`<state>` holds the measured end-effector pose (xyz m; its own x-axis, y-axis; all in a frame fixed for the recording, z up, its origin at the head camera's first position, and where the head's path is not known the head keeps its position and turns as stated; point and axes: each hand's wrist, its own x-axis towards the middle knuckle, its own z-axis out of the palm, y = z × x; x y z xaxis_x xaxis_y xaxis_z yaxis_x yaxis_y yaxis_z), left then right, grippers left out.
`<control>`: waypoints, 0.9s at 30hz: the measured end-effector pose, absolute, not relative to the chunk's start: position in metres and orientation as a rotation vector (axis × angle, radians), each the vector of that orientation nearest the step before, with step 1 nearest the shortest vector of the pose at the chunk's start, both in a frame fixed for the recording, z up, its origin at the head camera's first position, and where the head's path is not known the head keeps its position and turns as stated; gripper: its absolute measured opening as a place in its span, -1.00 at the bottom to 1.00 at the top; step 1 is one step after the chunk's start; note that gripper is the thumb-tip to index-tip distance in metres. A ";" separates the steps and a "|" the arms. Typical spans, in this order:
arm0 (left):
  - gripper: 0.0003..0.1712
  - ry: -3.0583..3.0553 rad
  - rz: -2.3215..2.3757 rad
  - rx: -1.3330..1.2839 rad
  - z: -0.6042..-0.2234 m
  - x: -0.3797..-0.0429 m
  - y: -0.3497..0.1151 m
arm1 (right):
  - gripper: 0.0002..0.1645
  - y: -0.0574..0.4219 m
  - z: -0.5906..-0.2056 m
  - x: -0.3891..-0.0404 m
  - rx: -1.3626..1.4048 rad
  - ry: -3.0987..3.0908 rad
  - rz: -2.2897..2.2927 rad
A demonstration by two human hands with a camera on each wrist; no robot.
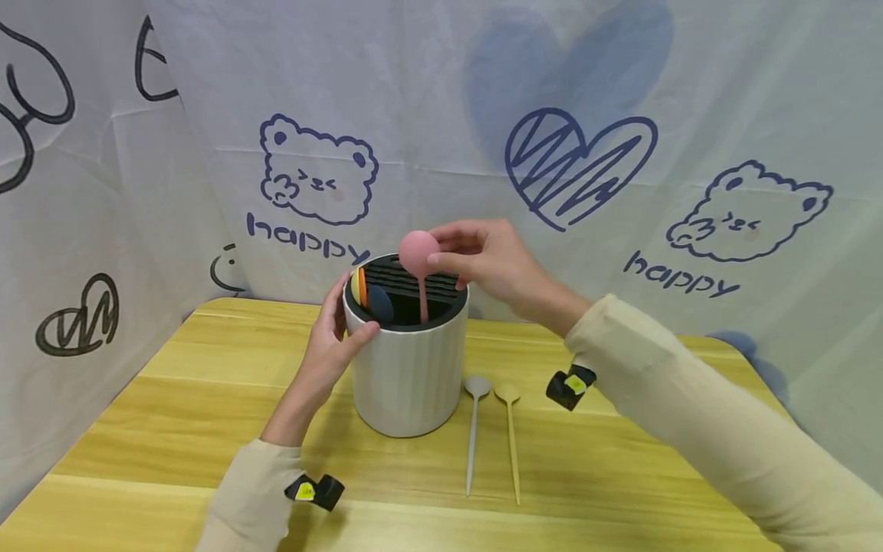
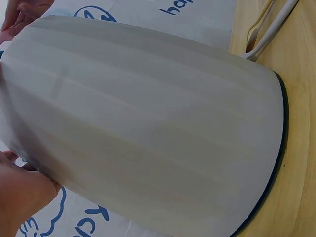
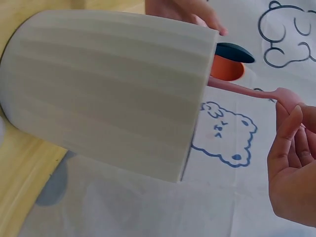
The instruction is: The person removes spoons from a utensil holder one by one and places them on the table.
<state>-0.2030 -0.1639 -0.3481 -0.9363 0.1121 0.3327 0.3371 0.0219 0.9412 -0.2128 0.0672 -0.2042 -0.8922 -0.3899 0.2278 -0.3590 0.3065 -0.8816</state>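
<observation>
A white ribbed utensil holder [image 1: 408, 376] with a dark rim stands upright on the table. My left hand [image 1: 329, 349] grips its upper left side, thumb at the front of the rim. Between thumb and fingers, my right hand [image 1: 500, 264] pinches a pink spoon [image 1: 417, 251] by its round bowl. The spoon's handle [image 3: 237, 89] points down inside the holder's opening, its lower end hidden. Leaning at the left of the opening are a dark blue spoon [image 1: 379, 303], an orange utensil [image 3: 228, 68] and a yellow one [image 1: 355, 287].
To the right of the holder, a grey spoon [image 1: 473, 429] and a pale yellow spoon [image 1: 512, 437] lie side by side on the wooden table [image 1: 172, 399], bowls toward the back. A printed white cloth [image 1: 441, 115] hangs behind the table and along its left.
</observation>
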 end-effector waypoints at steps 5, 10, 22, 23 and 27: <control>-0.06 -2.106 -2.036 -0.481 -0.349 -0.203 -0.165 | -0.62 0.071 -0.194 -0.212 -0.731 2.541 -1.708; -0.05 -2.103 -2.038 -0.480 -0.349 -0.203 -0.164 | -0.61 0.074 -0.183 -0.210 -0.751 2.568 -1.737; -0.04 -2.100 -2.046 -0.478 -0.349 -0.205 -0.164 | -0.62 0.082 -0.155 -0.209 -0.851 2.491 -1.941; -0.04 -2.096 -2.050 -0.482 -0.349 -0.205 -0.164 | -0.63 0.083 -0.153 -0.209 -0.862 2.480 -1.966; -0.04 -2.088 -2.055 -0.491 -0.349 -0.206 -0.164 | -0.65 0.087 -0.147 -0.209 -0.875 2.409 -2.084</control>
<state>-0.2058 -0.1644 -0.3491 -0.9313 0.1129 0.3464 0.3482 -0.0046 0.9374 -0.2093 0.0866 -0.1466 -0.8475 -0.2823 0.4494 -0.4855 0.0701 -0.8714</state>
